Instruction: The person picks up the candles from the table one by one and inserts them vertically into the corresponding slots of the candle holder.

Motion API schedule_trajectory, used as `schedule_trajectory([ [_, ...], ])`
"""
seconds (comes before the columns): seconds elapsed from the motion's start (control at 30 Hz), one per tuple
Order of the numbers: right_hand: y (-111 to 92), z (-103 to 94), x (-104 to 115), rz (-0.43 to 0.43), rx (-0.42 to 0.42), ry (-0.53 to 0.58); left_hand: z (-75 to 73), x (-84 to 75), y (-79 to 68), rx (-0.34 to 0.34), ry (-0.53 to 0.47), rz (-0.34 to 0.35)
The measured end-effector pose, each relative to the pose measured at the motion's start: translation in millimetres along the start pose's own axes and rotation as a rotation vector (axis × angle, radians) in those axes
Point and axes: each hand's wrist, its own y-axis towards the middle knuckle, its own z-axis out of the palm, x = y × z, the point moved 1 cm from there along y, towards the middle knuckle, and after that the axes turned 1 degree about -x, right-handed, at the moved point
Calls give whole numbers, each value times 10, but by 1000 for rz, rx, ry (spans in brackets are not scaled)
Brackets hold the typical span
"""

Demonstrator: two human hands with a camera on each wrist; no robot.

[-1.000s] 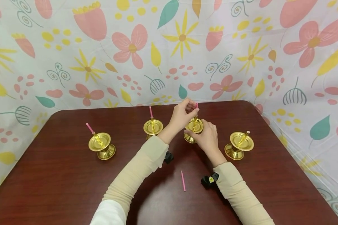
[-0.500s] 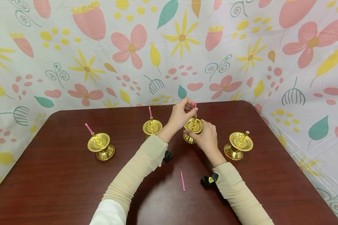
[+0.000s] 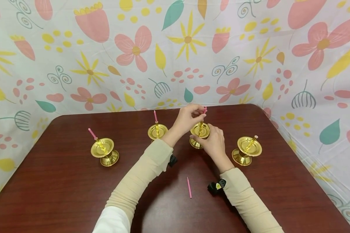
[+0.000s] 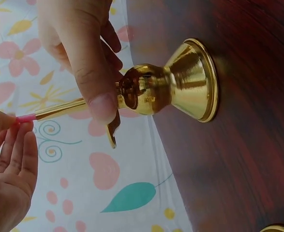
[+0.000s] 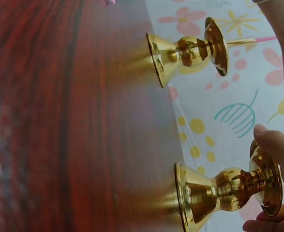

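My left hand (image 3: 187, 119) pinches a thin pink candle (image 4: 25, 118) between thumb and fingertips. The candle's lower end meets the top of the upright tube of a brass candle holder (image 3: 200, 130). My right hand (image 3: 214, 141) grips that holder by its dish, thumb and fingers around the rim, as the right wrist view also shows. The holder's flared foot (image 4: 192, 79) rests upright on the table. Much of the pinched candle is hidden by the left fingers.
Two brass holders, at left (image 3: 104, 150) and centre left (image 3: 157, 132), bear pink candles. Another holder (image 3: 248, 150) at right has a bare tube. A loose pink candle (image 3: 189, 187) lies on the dark red table (image 3: 61, 194). A flowered cloth (image 3: 175, 48) hangs behind.
The left hand's fingers have shifted slightly on the candle, whose visible top now leans a little to the right. The right hand stays on the holder's dish.
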Motion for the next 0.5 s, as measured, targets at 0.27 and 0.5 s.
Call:
schedule_trajectory([
  [0.27, 9, 7, 0, -20, -16, -5, -28, 42, -3, 2, -24, -19],
  [0.5, 5, 6, 1, -16, -10, 3, -22, 78, 0, 3, -34, -14],
])
